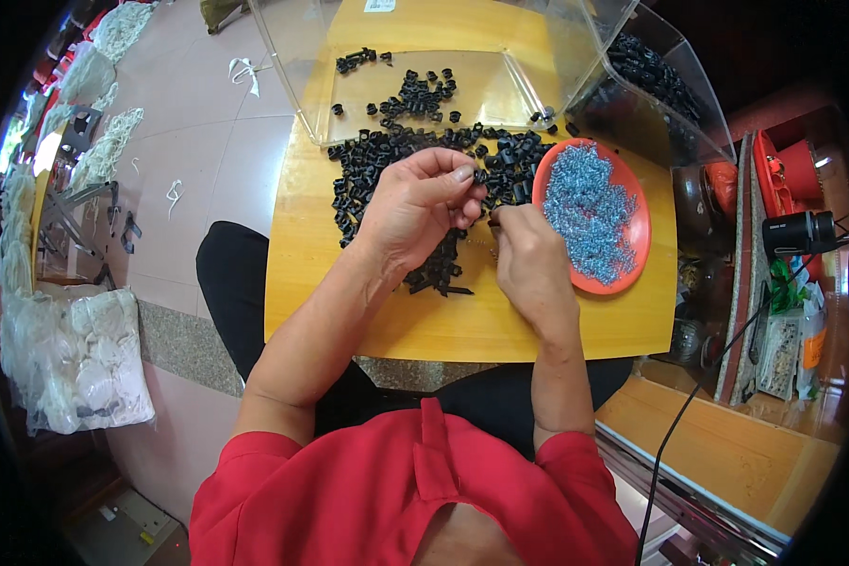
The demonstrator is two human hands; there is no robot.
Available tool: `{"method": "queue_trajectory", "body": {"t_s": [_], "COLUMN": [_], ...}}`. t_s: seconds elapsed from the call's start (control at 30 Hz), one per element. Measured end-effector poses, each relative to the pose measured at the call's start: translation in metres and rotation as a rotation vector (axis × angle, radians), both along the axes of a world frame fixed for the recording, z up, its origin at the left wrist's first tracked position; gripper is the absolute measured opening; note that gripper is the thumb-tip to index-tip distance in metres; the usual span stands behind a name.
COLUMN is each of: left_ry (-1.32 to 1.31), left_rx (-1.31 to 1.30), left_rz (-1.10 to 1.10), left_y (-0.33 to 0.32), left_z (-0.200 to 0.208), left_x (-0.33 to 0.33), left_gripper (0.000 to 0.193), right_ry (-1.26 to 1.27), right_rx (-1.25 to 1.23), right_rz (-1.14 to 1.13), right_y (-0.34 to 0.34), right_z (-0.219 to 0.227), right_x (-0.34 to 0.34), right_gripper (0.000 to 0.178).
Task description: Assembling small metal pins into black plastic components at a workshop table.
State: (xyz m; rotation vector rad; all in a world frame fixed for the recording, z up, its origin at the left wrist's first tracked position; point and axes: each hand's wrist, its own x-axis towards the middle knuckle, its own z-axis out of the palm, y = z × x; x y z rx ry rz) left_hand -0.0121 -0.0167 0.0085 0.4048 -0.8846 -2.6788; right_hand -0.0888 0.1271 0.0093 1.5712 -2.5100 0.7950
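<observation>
My left hand [413, 206] is closed in a pinch on a small black plastic part [480, 177], held between thumb and fingertips. To its right, my right hand [535, 262] is also closed, its fingertips curled toward the left hand; whatever is in them is too small or hidden to make out. Beneath and beyond both hands spreads a loose pile of similar black plastic parts [363, 160]. Beside my right hand stands an orange-red plate [643, 236], heaped with tiny shiny silver-blue pieces [590, 212] that look like small springs.
Everything lies on a yellow wooden table [406, 330]. A clear plastic box [528, 90] stands at its far side, and another clear bin [717, 132] at the far right holds black pieces. Further right are a black camera-like device [799, 232] and a cable [674, 424]. Bagged white material [94, 358] lies left.
</observation>
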Motion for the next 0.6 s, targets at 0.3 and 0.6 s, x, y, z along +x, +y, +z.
{"method": "queue_trajectory", "body": {"t_s": [0.3,0.6], "left_ry": [-0.043,-0.025], "left_rx": [0.003,-0.022], "left_rz": [-0.126,-0.157], "left_y": [0.013,0.015], "left_z": [0.0,-0.005], "left_x": [0.0,0.0], "left_gripper": [0.01,0.014], "right_ry": [-0.725,-1.068], "right_rx": [-0.417,-0.484], "right_rz": [-0.031,0.03], "right_y": [0.012,0.017], "right_z": [0.017,0.025], "right_x": [-0.007,-0.007], "right_gripper": [0.008,0.009]}}
